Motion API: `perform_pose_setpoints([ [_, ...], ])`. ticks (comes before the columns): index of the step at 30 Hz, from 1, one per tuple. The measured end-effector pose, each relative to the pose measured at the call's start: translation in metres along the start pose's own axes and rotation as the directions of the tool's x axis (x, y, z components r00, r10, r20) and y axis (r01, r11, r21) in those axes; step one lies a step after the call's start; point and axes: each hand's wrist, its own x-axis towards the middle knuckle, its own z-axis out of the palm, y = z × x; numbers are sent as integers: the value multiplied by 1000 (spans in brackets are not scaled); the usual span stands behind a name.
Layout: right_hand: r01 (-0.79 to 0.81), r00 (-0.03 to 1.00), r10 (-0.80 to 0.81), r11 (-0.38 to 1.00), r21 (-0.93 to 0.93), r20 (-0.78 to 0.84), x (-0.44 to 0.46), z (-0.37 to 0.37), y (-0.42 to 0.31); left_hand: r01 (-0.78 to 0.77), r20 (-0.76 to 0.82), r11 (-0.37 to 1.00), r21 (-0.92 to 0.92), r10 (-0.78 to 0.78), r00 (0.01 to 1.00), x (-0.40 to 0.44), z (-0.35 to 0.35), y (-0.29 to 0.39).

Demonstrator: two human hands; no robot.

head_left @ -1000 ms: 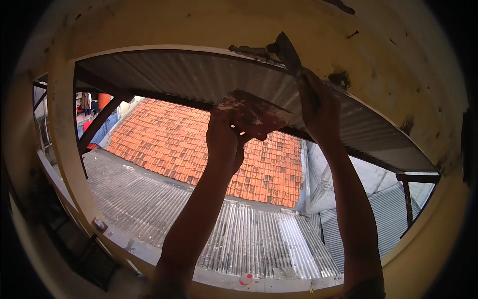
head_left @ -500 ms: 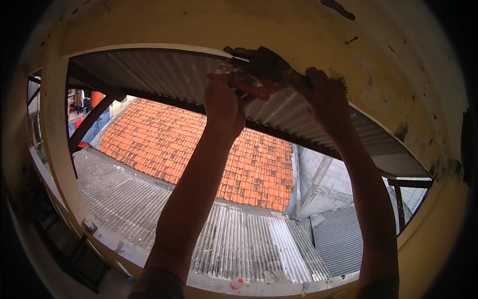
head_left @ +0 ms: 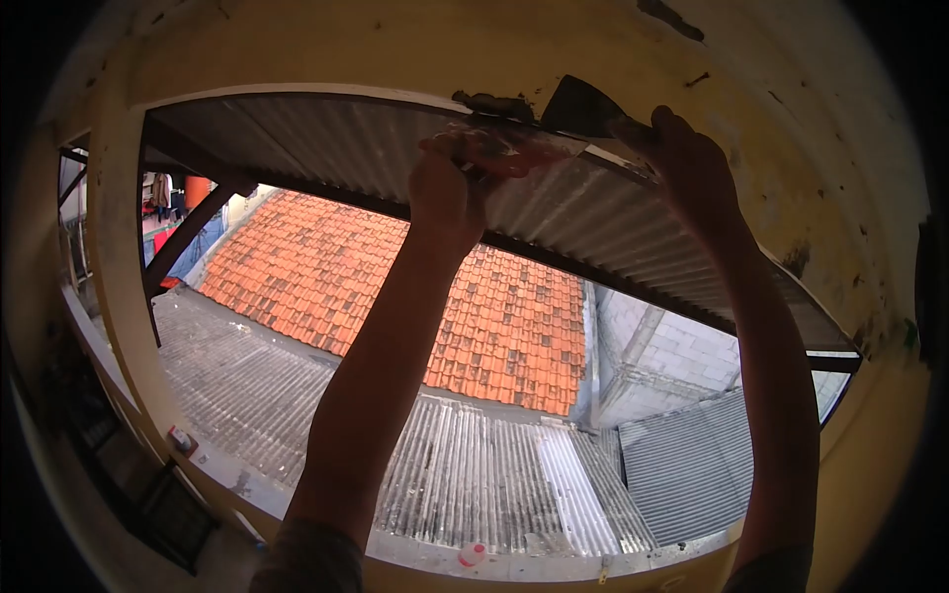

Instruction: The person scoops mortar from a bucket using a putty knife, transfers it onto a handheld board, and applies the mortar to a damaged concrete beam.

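Observation:
My left hand is raised and closed on a flat, reddish, smeared plate, held close under the upper edge of the wall opening. Up and to the right, my right hand grips a putty knife by its handle. The knife's wide dark blade points left and lies near the plate's right end, against the yellow wall. Just left of the blade, a dark rough patch runs along the opening's top edge.
Corrugated awning hangs below the opening's top edge. Outside are an orange tiled roof and grey corrugated roofing. A pink-and-clear item and a small container rest on the ledge.
The plate has risen to the wall edge. The putty knife passed left over the plate, then moved back right, its blade now turned flatter. The view has shifted slightly.

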Motion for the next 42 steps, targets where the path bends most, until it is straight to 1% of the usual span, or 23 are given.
perform_pose_setpoints([
  [2,-18,1000,19,1000,-17,11,-2,-8,0,-2,-1,1000,8,2,1000,-2,5,6],
  [4,-59,996,57,997,-43,-62,0,-18,-3,-5,2,1000,17,5,1000,-5,14,11],
  [5,-65,996,62,997,-45,-63,0,-23,-6,11,-6,996,91,-10,1000,-12,20,14],
  [6,-100,993,101,995,26,-63,0,-29,-9,25,-14,986,165,-23,1000,-15,24,16],
  [7,-132,989,138,987,97,-60,-1,-33,-12,25,-9,986,167,-24,1000,-15,23,15],
  [8,-136,988,142,986,96,-62,-1,-35,-16,21,-12,993,113,-20,1000,-14,18,11],
  [9,-136,987,147,980,145,-71,-2,-38,-20,17,-15,998,58,-16,1000,-13,15,10],
  [10,-136,985,154,972,193,-79,-4,-40,-23,18,-13,998,62,-17,1000,-14,15,11],
  [12,-148,982,167,970,195,-85,-7,-44,-26,32,55,999,17,-33,998,-13,15,14],
  [13,-154,981,174,968,196,-88,-10,-47,-28,35,57,999,22,-36,998,-13,13,14],
  [15,-184,976,203,962,203,-78,-14,-57,-28,26,68,999,-44,-23,997,-11,10,14],
  [16,-207,972,225,956,207,-68,-16,-63,-27,26,69,999,-37,-23,997,-9,11,15],
  [18,-204,970,226,956,211,-86,-20,-71,-24,-10,170,1000,-30,15,985,-4,12,15],
  [21,-193,969,218,961,200,-112,-27,-79,-20,38,135,999,-21,-35,990,4,11,4],
  [23,-192,970,215,964,182,-117,-34,-88,-19,44,138,999,-20,-41,990,-1,19,0],
  [28,-204,975,217,957,204,-39,-54,-109,-17,71,119,996,-59,-64,991,-7,28,-3],
  [30,-226,972,234,953,201,-18,-61,-116,-14,10,228,998,-67,6,974,-3,28,-2],
  [31,-246,968,249,948,203,7,-64,-120,-13,10,235,998,-67,6,972,2,25,-4],
  [33,-263,964,264,944,198,22,-69,-127,-9,-83,395,997,4,75,916,15,19,-8],
  [34,-277,961,275,941,195,39,-71,-131,-8,-83,398,997,5,74,914,17,21,-8],
  [36,-286,958,281,939,193,55,-76,-144,-5,-103,312,994,-26,106,944,19,25,-11],
  [40,-298,953,282,937,180,108,-91,-180,1,-64,340,998,-8,63,938,20,24,-8],
  [42,-294,953,276,942,163,125,-106,-203,2,-114,332,993,2,107,937,15,29,-7],
])
